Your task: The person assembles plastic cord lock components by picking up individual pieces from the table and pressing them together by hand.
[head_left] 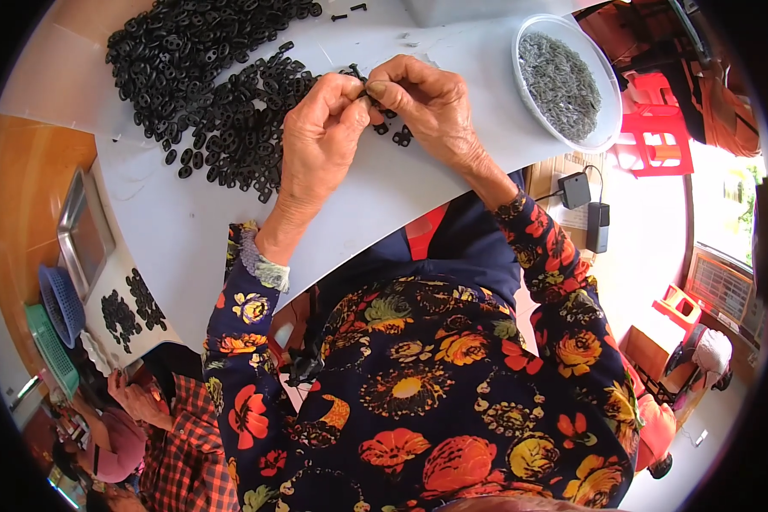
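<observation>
My left hand (324, 128) and my right hand (428, 107) meet above the white table, thumbs and forefingers pinched together. Between the fingertips is a small black plastic piece (367, 96), mostly covered by the fingers, so its exact shape cannot be made out. Several loose black pieces (401, 136) lie just below and behind the fingers. To the left of my hands spreads a large heap of small oval black plastic pieces with holes (222, 111), reaching to my left wrist.
A round clear plastic tub (608, 136) of tiny grey, spring-like parts (559, 90) stands at the right. Lower left are a metal tray (84, 230), blue and green baskets (51, 350), more black pieces (121, 317) and a person in a checked shirt (192, 444). Red stools (657, 141) stand beyond.
</observation>
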